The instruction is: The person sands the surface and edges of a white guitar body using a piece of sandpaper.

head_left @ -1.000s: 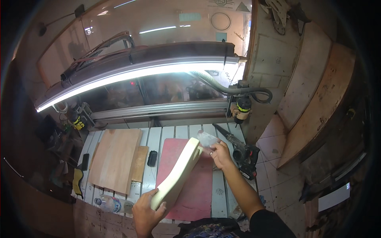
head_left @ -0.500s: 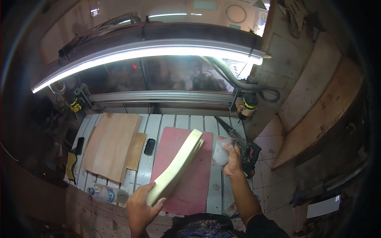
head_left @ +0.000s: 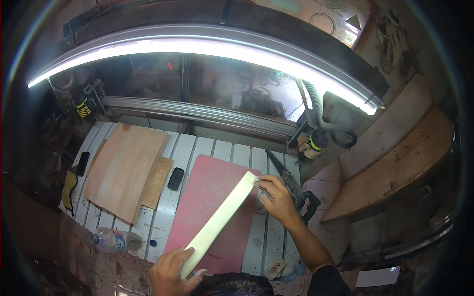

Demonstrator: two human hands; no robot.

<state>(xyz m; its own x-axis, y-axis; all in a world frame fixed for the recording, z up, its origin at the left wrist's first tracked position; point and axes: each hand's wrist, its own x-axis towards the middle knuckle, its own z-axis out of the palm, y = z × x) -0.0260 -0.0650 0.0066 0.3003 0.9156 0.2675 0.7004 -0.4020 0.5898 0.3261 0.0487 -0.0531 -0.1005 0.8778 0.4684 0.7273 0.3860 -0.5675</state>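
Observation:
A long pale-yellow bar slants above a pinkish-red mat, its far end toward the right. My left hand is closed round the near end, thumb on one side and fingers on the other. At the far end, my right hand has its fingers curled and pressed against the bar's tip. The dusty sheet, which looks like sandpaper, is mostly hidden under those fingers. Just beyond the right hand lies a black power blower with a long nozzle.
On the white slatted table lie a wooden board, a smaller wood piece and a black block-like object. A plastic bottle and blue cap are near left. A lit tube lamp spans the back; curved panels stand right.
My right hand has moved left with the sheet, from beside the bar to its far end. The bar has turned, showing its narrow face. The whole view has shifted and tilted.

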